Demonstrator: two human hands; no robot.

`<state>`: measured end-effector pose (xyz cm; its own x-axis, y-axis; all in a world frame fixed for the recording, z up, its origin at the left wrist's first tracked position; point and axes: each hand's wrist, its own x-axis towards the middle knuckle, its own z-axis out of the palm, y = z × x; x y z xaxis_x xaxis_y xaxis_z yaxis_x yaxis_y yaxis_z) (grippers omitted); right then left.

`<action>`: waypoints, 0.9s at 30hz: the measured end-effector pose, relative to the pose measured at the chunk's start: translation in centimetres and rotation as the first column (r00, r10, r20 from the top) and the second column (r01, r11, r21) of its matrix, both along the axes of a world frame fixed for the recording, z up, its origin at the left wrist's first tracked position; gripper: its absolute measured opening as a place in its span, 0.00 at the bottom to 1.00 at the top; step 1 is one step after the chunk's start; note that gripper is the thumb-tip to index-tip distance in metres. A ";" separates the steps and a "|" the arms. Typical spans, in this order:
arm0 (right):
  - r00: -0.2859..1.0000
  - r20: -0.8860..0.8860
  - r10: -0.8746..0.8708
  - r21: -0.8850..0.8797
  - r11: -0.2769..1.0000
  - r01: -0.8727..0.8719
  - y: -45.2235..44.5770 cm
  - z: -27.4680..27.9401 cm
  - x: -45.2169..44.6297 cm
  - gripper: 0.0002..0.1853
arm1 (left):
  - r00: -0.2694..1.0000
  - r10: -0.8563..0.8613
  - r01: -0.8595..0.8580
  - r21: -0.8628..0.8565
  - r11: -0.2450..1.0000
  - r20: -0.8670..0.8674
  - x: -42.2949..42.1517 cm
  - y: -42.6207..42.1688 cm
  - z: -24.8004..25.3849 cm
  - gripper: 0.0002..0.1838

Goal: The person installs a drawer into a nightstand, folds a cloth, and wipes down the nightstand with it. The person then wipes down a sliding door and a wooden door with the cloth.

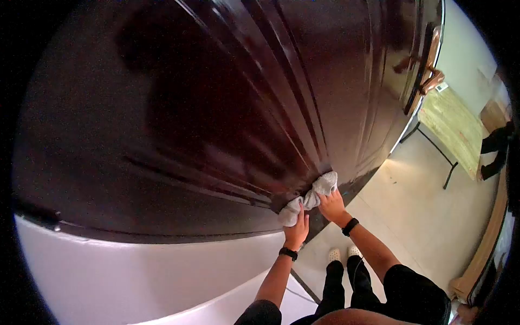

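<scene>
A pale grey cloth [310,199] lies bunched against the lower part of a dark, glossy brown door [346,114]. My left hand [296,233] is closed on the cloth's lower left end, near the door's bottom edge. Higher and to the right, my right hand [332,207] grips the other end. The middle of the cloth sags in folds between the two hands. Parts of the fingers are hidden by the cloth. Raised panel lines run up the door, and its surface carries blurred reflections.
A bronze-coloured door handle [432,81] sticks out at the door's right edge. Beyond it stands a yellowish table [454,127] with dark folding legs. A white wall [135,276] borders the door at lower left. My feet in light clogs [334,254] are on the pale tiled floor [411,216].
</scene>
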<state>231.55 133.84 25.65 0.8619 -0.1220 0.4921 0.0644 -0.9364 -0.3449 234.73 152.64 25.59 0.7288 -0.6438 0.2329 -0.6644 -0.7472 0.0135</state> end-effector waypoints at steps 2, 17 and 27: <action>1.000 -0.030 0.001 0.024 1.000 -0.001 -0.1 -2.7 -0.3 0.25 | 0.998 -0.020 0.018 -0.040 0.999 -0.051 -0.4 0.3 -2.1 0.31; 0.911 0.369 0.184 -0.076 0.983 -0.167 -2.8 24.3 0.8 0.41 | 0.937 0.348 -0.268 -0.656 0.705 -0.008 -4.9 -5.2 20.4 0.34; 0.516 0.810 0.279 -0.314 0.949 -0.020 -3.1 57.4 5.2 0.40 | 0.533 0.490 0.201 -0.666 0.719 0.690 3.6 -5.2 53.2 0.31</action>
<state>236.73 130.78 83.01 0.0257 0.1958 0.9803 0.3476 -0.9212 0.1749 238.38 147.43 78.79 0.0674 0.0096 0.9977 -0.5151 -0.8560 0.0430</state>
